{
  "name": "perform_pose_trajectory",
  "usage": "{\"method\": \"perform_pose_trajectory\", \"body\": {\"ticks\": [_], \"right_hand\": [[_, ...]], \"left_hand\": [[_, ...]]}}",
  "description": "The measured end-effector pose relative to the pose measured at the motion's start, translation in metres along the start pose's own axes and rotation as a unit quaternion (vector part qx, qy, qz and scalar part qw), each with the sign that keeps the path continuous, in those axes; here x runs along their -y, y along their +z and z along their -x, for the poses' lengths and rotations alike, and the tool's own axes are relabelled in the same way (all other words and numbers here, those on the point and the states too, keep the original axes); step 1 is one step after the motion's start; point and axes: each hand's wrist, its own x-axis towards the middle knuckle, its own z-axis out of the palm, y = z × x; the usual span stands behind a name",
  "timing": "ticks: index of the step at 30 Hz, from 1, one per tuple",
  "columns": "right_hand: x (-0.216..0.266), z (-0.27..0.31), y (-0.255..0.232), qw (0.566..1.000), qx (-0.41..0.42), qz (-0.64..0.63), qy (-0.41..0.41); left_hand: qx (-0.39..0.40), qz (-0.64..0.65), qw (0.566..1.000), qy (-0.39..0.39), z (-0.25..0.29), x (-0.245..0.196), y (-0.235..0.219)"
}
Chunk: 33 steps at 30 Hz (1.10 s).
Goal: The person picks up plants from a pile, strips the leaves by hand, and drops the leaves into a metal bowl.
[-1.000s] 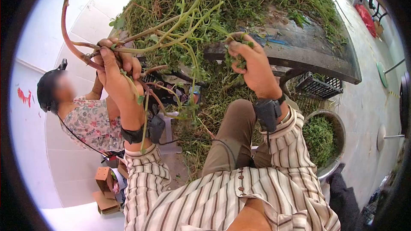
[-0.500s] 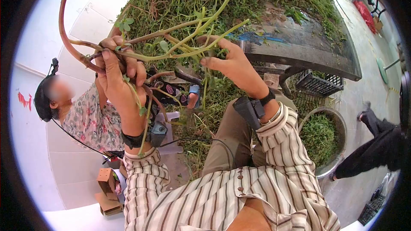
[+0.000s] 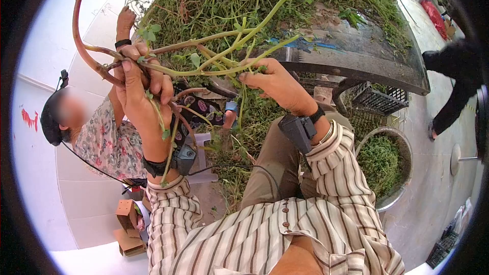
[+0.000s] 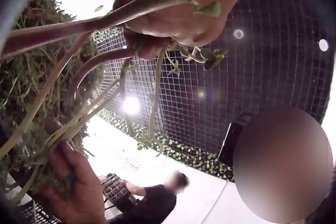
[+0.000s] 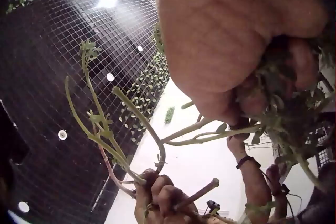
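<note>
A long, branching plant stem (image 3: 81, 20), reddish at its thick end and green along its shoots, spreads across the head view. My left hand (image 3: 145, 89) grips it at the fork, thumb over the top. In the right wrist view the left hand (image 5: 163, 203) has its fingers curled round the stems. At the green shoots, my right hand (image 3: 282, 86) pinches one between thumb and fingers. Small leafy sprigs (image 5: 278, 87) are tucked in its curled fingers in the right wrist view. Behind both lies a big heap of leafy stems (image 3: 224, 0).
The heap covers much of a dark table (image 3: 356, 69). Below it are a black crate (image 3: 382, 99) and a metal basin (image 3: 407, 165) holding cut greens. A person in a floral top (image 3: 102, 137) sits close at left. Someone in dark trousers (image 3: 456, 81) is at right.
My right hand has moved left from beside the table edge to the green shoots and now pinches one. The left hand keeps its grip. The seated person's hand has risen into view.
</note>
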Motion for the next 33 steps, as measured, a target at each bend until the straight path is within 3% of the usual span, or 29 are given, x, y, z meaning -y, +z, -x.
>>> {"method": "perform_pose_trajectory", "body": {"ticks": [3,5,8,12,17,21,23,24,26,27,28,29,30,31,33], "right_hand": [[-0.003,-0.004,-0.002,0.999,0.037,-0.001,-0.039],[-0.015,-0.012,0.002,0.981,0.016,0.036,-0.189],[-0.021,-0.013,0.004,0.968,-0.051,0.1,-0.222],[-0.015,-0.01,0.001,0.963,-0.076,0.176,-0.189],[-0.014,-0.009,0.0,0.941,-0.109,0.215,-0.237],[-0.018,-0.009,0.002,0.95,-0.148,0.148,-0.231],[-0.016,-0.009,-0.002,0.984,-0.108,0.069,-0.123],[-0.014,-0.008,-0.003,0.984,-0.109,0.069,-0.123],[-0.008,-0.004,-0.004,0.99,-0.13,-0.046,-0.021],[-0.018,-0.009,-0.006,0.99,-0.13,-0.046,-0.021],[-0.021,-0.015,-0.004,0.97,-0.159,0.027,-0.183],[-0.023,-0.018,-0.004,0.918,-0.182,0.099,-0.339],[-0.026,-0.016,-0.008,0.971,-0.159,-0.138,-0.113],[-0.027,-0.016,-0.011,0.971,-0.159,-0.139,-0.113],[-0.021,-0.014,-0.013,0.962,-0.214,0.046,-0.165]], "left_hand": [[0.01,0.01,1.0,-0.003,-0.002,0.002,0.0],[0.012,0.015,1.0,-0.008,-0.004,0.003,0.001],[-0.001,-0.002,1.0,-0.007,-0.006,0.004,0.0],[-0.017,-0.016,1.0,-0.006,-0.009,0.007,-0.006],[-0.021,-0.033,0.999,0.008,-0.009,0.009,-0.008],[-0.025,-0.033,0.999,0.008,-0.009,0.009,-0.011],[-0.035,-0.029,0.999,0.006,-0.008,0.011,-0.01],[-0.037,-0.034,0.999,0.004,-0.007,0.012,-0.009],[-0.039,-0.039,0.999,0.001,-0.007,0.013,-0.008],[-0.03,-0.035,0.999,-0.005,-0.007,0.014,-0.008],[-0.022,-0.031,0.999,-0.011,-0.007,0.015,-0.008],[-0.022,-0.031,0.999,-0.012,-0.007,0.015,-0.004],[-0.03,-0.028,0.999,-0.018,-0.006,0.015,0.002],[-0.038,-0.024,0.999,-0.024,-0.006,0.015,0.005],[-0.023,-0.015,0.999,-0.02,-0.009,0.017,0.004]]}}
